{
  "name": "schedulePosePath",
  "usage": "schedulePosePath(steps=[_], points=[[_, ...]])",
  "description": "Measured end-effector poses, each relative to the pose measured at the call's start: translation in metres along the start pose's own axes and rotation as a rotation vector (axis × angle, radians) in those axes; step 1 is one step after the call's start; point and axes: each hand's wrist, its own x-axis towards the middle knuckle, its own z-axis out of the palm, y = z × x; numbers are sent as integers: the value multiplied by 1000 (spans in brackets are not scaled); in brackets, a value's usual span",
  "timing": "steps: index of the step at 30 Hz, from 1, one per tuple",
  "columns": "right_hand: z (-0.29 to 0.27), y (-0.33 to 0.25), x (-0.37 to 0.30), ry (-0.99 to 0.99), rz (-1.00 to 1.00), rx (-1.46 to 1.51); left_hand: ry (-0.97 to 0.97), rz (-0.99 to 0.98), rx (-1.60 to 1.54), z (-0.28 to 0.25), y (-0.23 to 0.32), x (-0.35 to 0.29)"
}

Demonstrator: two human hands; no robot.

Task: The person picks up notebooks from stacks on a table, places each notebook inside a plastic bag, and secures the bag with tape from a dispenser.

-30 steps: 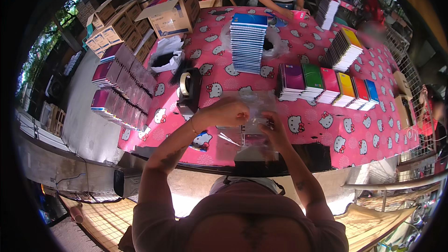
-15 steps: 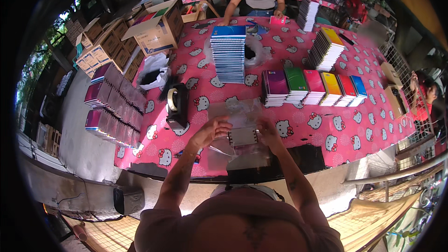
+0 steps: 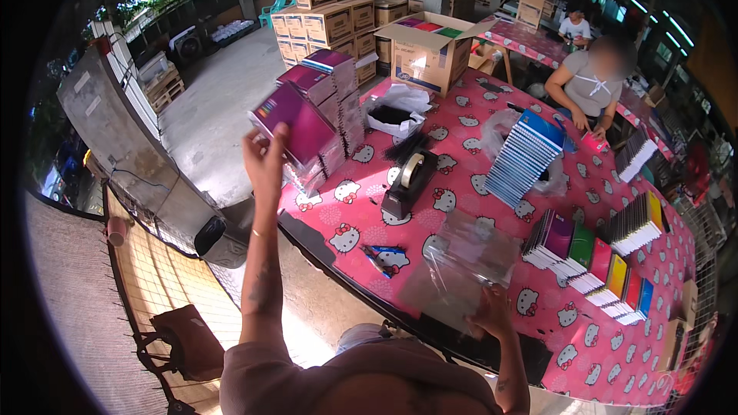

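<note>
Purple notebook [image 3: 296, 119] pinched in left fingers [image 3: 279, 142] at stacks [image 3: 350, 107], left edge of counter [image 3: 419, 234]: likely stacking; next wants level release. Right fingers [image 3: 498, 301] by clear plastic [image 3: 473, 246], grip unclear.

- Notebook [image 3: 305, 124] you hold: purple cover, small multicoloured marks.
- Your tablecloth [image 3: 365, 211]: pink, printed with white cat faces, red bows.
- Your tape dispenser [image 3: 399, 204]: black; tape roll [image 3: 411, 169], cream.
</note>
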Motion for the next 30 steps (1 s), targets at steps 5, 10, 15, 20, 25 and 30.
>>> schedulePosePath(steps=[5,10,15,20,25,30], points=[[12,-9,1,16,13,-95,-42,-238,605,-39,-68,143],[30,-13,3,85,52,-98,309,26,732,-12,-89,132],[37,-36,3,335,130,-70,-496,335,204,72,-89,-65],[38,-22,13,182,208,109,-1229,488,786,70,-157,-188],[28,-82,6,197,159,-248,-1194,315,678,45,-193,-173],[65,-91,5,98,-44,-140,-1045,414,292,100,-101,-187]])
